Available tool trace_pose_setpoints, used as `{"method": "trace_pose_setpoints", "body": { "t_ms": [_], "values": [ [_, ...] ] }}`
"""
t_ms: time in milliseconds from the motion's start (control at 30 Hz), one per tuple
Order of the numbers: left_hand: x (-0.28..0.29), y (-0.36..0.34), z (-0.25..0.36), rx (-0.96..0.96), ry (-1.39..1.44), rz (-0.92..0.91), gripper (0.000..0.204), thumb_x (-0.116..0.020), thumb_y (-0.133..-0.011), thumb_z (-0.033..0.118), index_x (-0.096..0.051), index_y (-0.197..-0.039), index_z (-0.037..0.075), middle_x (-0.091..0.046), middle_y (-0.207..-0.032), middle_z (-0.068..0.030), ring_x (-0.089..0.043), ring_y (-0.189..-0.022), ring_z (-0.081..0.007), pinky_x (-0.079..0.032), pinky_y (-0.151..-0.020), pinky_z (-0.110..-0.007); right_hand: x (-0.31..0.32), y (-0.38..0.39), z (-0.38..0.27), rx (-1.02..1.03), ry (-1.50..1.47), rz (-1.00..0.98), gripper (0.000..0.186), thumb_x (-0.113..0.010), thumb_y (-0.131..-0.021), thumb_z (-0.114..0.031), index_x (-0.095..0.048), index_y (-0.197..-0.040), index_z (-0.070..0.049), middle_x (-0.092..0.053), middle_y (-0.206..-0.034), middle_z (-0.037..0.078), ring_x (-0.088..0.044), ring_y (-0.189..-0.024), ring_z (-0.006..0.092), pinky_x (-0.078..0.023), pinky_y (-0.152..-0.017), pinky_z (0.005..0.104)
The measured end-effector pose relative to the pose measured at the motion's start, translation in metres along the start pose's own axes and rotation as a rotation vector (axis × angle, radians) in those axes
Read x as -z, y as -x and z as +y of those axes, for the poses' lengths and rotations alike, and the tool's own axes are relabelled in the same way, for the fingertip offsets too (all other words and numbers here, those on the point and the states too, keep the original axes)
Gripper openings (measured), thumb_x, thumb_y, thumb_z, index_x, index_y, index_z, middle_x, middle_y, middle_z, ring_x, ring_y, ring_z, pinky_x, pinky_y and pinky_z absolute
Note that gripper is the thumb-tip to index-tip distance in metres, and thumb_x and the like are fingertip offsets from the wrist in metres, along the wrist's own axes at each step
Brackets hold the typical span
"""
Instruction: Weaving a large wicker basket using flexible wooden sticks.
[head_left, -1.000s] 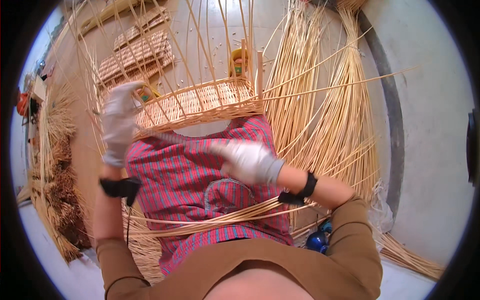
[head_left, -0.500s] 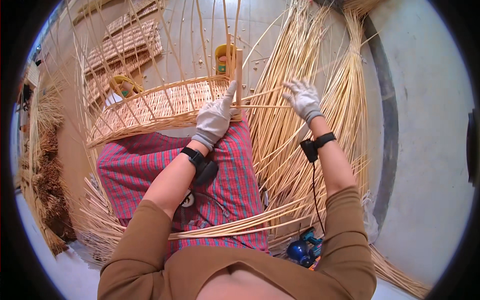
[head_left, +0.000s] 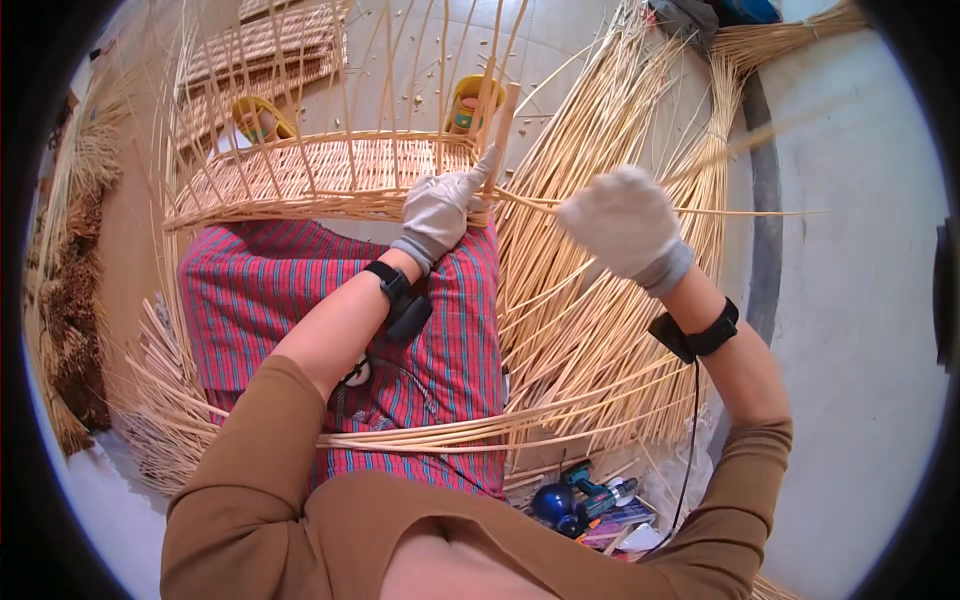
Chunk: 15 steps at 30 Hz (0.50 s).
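Observation:
A half-woven wicker basket (head_left: 300, 165) with tall upright stakes rests at the far edge of a red-and-blue plaid cloth (head_left: 330, 285). My gloved left hand (head_left: 440, 212) is closed on its right corner, beside a thick wooden post (head_left: 502, 135); the index finger lies along the post's foot. From that corner pale wicker rods (head_left: 530, 200) run rightward to my gloved right hand (head_left: 620, 222), which is closed in a fist around them and slightly blurred. Rod ends stick out past the fist, one level and one smeared, slanting up.
Large bundles of loose rods (head_left: 580, 300) lie on the floor at right. More rods (head_left: 420, 437) cross my lap. Yellow containers (head_left: 470, 105) and woven panels (head_left: 265, 60) are behind the basket. A cordless drill (head_left: 590, 485) and a blue ball-like object (head_left: 552, 505) sit at lower right.
My right hand has gone from open, spread fingers to a fist on the rods, coming nearer. The left hand keeps its hold on the basket corner. The whole view has shifted slightly.

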<state>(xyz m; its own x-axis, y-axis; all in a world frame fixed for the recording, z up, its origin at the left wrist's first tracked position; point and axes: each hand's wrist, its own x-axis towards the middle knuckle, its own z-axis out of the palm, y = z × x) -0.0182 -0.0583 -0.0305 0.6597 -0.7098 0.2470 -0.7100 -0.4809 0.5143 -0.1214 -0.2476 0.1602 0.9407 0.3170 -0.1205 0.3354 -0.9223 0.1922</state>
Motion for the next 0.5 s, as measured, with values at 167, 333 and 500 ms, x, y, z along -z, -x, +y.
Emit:
{"method": "trace_pose_setpoints", "body": {
  "t_ms": [167, 333, 500],
  "values": [
    [0.016, 0.009, 0.005, -0.014, 0.121, -0.018, 0.054, -0.057, -0.1, 0.019, -0.044, -0.153, 0.02, -0.071, -0.112, -0.0074, -0.068, -0.1, -0.0234, -0.048, -0.089, -0.039, 0.018, -0.092, -0.055, 0.519, -0.654, -0.166, 0.031, -0.052, -0.098, -0.017, -0.058, -0.128, -0.009, -0.072, -0.108, 0.003, -0.065, -0.106, 0.016, -0.053, -0.093, 0.0329],
    [0.028, 0.003, 0.003, 0.021, 0.524, 0.08, 0.043, -0.061, -0.103, 0.026, -0.052, -0.143, 0.013, -0.068, -0.12, -0.0096, -0.066, -0.107, -0.0207, -0.049, -0.098, -0.037, -0.037, -0.1, -0.047, 0.043, -0.569, 0.556, 0.034, -0.057, -0.1, -0.033, -0.062, -0.121, -0.006, -0.072, -0.112, 0.01, -0.068, -0.109, 0.021, -0.052, -0.091, 0.042],
    [0.046, 0.013, -0.018, 0.258, 1.462, 0.239, 0.043, -0.065, -0.103, 0.036, -0.056, -0.134, 0.008, -0.065, -0.126, -0.0122, -0.062, -0.118, -0.022, -0.05, -0.106, -0.039, -0.103, -0.087, -0.037, -0.881, -1.197, 0.107, 0.069, -0.068, -0.091, -0.065, -0.065, -0.12, -0.002, -0.071, -0.096, 0.014, -0.069, -0.09, 0.0249, -0.054, -0.085, 0.0363]
  ]
}}
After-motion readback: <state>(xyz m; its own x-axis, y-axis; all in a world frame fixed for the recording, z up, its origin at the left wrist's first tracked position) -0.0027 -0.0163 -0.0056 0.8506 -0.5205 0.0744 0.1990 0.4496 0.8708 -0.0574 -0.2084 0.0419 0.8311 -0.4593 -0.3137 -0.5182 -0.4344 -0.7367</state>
